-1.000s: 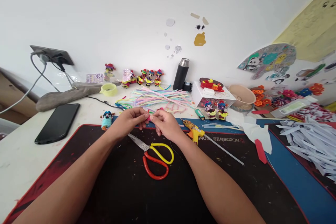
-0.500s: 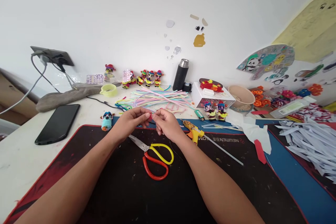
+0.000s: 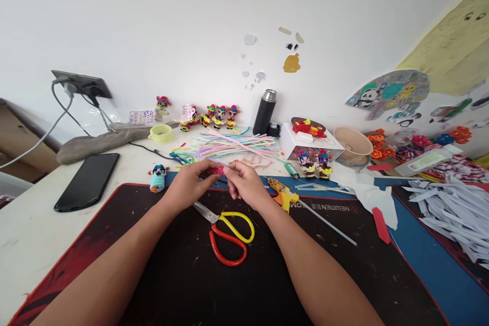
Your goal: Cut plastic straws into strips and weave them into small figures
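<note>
My left hand (image 3: pixel 192 182) and my right hand (image 3: pixel 245 181) meet above the far edge of the dark mat. Both pinch a small dark-pink piece (image 3: pixel 217 170) between their fingertips; most of it is hidden, so its kind is unclear. Scissors (image 3: pixel 231 229) with one red and one yellow handle lie on the mat below my hands, their blade tips partly behind my left wrist. A yellow glue gun (image 3: pixel 286 197) with a long glue stick rests just right of my right wrist. Left of my left hand is a small light-blue figure (image 3: pixel 157 179).
Behind my hands is a spread of pastel pipe cleaners (image 3: pixel 237 145). A black thermos (image 3: pixel 265 113), a white box (image 3: pixel 294 143) and several small figures stand by the wall. A phone (image 3: pixel 87 182) lies at left, paper strips (image 3: pixel 454 214) at right.
More of the dark-pink piece now shows between my fingertips. My left fingers have shifted slightly around it. The whole view has moved a little.
</note>
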Motion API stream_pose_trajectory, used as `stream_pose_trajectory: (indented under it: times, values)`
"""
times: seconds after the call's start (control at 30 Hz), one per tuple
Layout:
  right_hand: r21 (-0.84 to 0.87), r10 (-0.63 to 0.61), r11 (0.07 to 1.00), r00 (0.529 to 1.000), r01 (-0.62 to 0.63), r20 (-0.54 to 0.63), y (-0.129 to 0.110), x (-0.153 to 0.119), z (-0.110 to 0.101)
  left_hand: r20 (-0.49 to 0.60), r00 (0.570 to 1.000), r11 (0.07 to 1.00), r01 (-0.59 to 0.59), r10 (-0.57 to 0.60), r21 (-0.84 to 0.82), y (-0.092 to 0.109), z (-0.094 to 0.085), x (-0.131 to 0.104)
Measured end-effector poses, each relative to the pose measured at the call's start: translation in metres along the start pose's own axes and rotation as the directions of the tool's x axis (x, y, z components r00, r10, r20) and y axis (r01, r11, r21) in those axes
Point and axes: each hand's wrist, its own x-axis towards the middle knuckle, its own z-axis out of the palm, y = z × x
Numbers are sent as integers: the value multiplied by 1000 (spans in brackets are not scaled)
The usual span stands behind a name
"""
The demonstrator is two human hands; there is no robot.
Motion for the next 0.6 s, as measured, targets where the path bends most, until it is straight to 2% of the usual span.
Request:
stream_pose_trajectory:
  times: [0.23, 0.6]
  values:
    - [25, 25, 999, 1000, -26, 12, -5, -4, 0, -35, 999, 999, 15, -13, 39, 4, -3, 0]
    - [-9, -28, 1000, 999, 29, 28, -1, -2, 0, -28, 999, 993, -29, 32, 112, 2, -3, 0]
